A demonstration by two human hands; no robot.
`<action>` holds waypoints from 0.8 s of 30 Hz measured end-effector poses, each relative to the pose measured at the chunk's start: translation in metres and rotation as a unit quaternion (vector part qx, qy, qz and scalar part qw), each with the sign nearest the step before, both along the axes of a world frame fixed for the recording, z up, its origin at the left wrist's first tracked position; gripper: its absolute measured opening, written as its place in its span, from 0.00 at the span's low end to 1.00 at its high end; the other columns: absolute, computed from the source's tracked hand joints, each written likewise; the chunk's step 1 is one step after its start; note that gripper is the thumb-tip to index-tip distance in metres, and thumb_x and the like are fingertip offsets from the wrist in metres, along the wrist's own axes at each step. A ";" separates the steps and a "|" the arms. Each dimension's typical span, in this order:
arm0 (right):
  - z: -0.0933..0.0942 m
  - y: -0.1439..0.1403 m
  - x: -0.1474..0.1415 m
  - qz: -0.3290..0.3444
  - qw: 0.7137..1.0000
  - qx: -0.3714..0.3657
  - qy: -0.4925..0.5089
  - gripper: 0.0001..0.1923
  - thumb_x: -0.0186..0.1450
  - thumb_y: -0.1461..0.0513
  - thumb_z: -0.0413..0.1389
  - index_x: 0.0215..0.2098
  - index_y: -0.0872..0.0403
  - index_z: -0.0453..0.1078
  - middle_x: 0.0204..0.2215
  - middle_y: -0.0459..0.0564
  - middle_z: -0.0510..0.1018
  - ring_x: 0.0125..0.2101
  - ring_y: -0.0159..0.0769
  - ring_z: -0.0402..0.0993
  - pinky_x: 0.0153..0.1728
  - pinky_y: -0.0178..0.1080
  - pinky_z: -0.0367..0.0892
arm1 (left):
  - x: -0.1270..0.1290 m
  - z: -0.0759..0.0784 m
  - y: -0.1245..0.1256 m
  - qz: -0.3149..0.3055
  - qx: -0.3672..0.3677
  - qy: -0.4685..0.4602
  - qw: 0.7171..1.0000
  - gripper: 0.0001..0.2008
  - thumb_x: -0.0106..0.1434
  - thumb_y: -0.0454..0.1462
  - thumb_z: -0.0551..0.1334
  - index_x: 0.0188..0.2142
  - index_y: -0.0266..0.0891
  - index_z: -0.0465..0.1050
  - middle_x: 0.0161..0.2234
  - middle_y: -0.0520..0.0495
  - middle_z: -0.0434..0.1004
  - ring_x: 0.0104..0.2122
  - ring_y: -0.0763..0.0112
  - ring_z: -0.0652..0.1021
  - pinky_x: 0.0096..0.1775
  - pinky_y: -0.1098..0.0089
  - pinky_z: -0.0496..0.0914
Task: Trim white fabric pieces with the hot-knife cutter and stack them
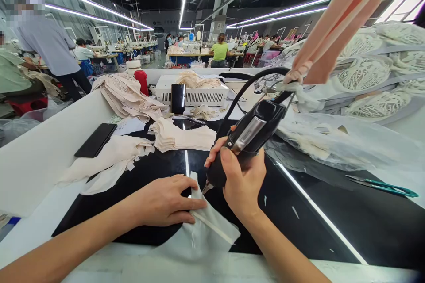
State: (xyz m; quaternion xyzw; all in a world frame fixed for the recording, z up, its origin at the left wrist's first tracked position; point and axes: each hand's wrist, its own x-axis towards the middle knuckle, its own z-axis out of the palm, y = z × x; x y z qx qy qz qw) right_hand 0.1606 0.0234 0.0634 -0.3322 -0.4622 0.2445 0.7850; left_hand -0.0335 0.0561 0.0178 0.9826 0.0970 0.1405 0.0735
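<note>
My right hand (244, 177) is wrapped around a black corded hand tool (255, 130) with a silver lever on its side. The tool tilts down to the left, its narrow metal tip (207, 186) close to a pale strip of fabric. Whether the tip touches the cloth I cannot tell. My left hand (169, 201) lies with fingers spread on the thin white fabric piece (212, 219), pressing it to the black tabletop (142, 216). A pale narrow band (214, 228) crosses that piece. From above, a pink cloth strap (335, 31) is tied to the tool.
Stacked cream fabric pieces (181, 135) and loose cream cloth (109, 157) lie ahead. A dark phone (96, 140) is at left. Behind stand a white vented box (192, 95) and an upright phone (178, 98). Teal-handled scissors (381, 185) and a plastic bag (338, 141) sit at right.
</note>
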 end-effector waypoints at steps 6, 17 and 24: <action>0.000 0.005 -0.002 -0.001 1.000 0.006 0.004 0.13 0.64 0.58 0.68 0.41 0.47 0.69 0.29 0.37 0.80 0.21 0.28 0.75 0.23 0.32 0.77 | 0.001 -0.001 -0.001 0.000 -0.007 -0.002 1.000 0.21 0.79 0.49 0.63 0.64 0.44 0.79 0.61 0.34 0.75 0.55 0.52 0.81 0.59 0.58 0.77; 0.009 -0.007 0.020 -0.028 0.998 -0.028 -0.051 0.21 0.64 0.52 0.71 0.45 0.46 0.66 0.30 0.38 0.78 0.24 0.31 0.74 0.26 0.37 0.76 | -0.003 0.012 -0.004 0.040 -0.068 0.020 0.997 0.17 0.83 0.40 0.58 0.65 0.43 0.76 0.59 0.40 0.77 0.56 0.59 0.81 0.57 0.62 0.78; 0.010 -0.018 0.061 -0.065 0.985 -0.072 -0.142 0.26 0.65 0.45 0.70 0.53 0.46 0.68 0.41 0.45 0.82 0.37 0.38 0.78 0.45 0.46 0.78 | 0.029 0.001 -0.017 0.065 -0.017 -0.054 0.996 0.09 0.81 0.34 0.59 0.50 0.37 0.79 0.50 0.42 0.82 0.49 0.61 0.82 0.58 0.59 0.79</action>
